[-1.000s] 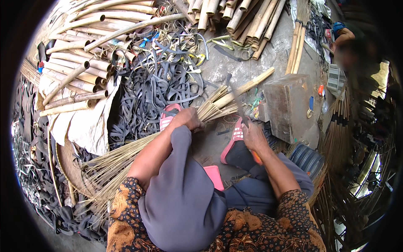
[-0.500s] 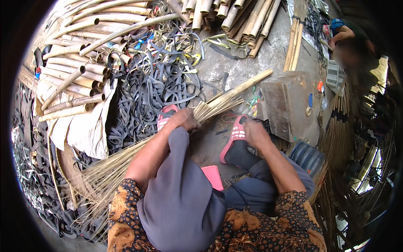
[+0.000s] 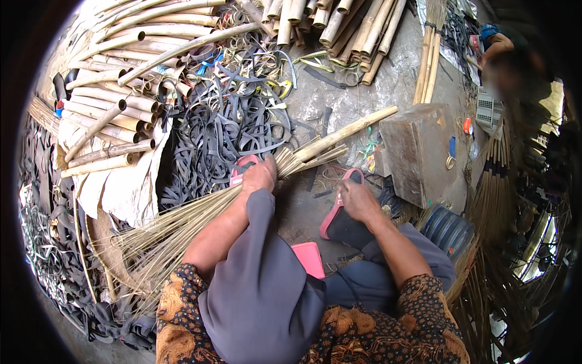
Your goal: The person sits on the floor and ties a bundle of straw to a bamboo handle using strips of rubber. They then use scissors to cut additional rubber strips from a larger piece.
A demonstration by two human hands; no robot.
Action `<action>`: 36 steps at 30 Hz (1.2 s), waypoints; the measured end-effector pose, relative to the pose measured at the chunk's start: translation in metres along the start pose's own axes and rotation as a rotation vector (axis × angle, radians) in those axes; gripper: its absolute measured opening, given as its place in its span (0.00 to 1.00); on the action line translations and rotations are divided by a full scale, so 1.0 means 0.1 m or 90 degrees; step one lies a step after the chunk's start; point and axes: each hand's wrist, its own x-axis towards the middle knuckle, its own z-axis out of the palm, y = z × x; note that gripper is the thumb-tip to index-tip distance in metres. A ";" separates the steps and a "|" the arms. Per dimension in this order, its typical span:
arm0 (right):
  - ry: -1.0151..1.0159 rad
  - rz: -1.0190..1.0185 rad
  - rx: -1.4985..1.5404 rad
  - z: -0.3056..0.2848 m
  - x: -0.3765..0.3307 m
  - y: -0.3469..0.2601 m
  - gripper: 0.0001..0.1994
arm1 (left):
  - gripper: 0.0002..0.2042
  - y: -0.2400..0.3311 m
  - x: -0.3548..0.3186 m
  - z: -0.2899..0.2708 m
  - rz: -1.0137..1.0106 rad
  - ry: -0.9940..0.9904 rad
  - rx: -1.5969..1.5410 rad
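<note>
Concrete floor [image 3: 357, 103], grey and littered, carries the work: cut bamboo poles [image 3: 115, 103] are stacked at upper left, with a tangle of black rubber strips [image 3: 224, 139] beside them and a grey stone block [image 3: 418, 151] to the right. Left hand [image 3: 259, 176] is closed tightly round the neck of a bundle of thin tan broom sticks [image 3: 176, 224], whose loose ends fan out to the lower left while the short butts sit against a pale bamboo handle [image 3: 351, 130] that runs up and right. Right hand [image 3: 357, 200] lies apart from the bundle, fingers loosely curled over the pink sandal [image 3: 339, 206] on the right foot; whether it pinches anything cannot be told. Judgement: the sticks are gathered and mated to the handle, so assembly is under way. No binding shows at the neck, though the left hand covers that spot, so tying off appears outstanding. Another person's arm [image 3: 500, 42] shows at upper right, uninvolved.
</note>
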 end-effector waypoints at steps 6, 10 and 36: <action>0.072 0.153 0.079 -0.32 0.15 0.18 0.19 | 0.26 -0.05 0.18 -0.03 0.106 -0.192 -0.030; -0.060 -0.013 -0.098 -0.26 0.03 0.08 0.16 | 0.25 0.05 0.24 0.01 0.159 -0.170 -0.016; 0.000 0.103 0.087 0.03 0.07 0.03 0.15 | 0.30 0.03 0.28 0.00 0.142 -0.142 -0.050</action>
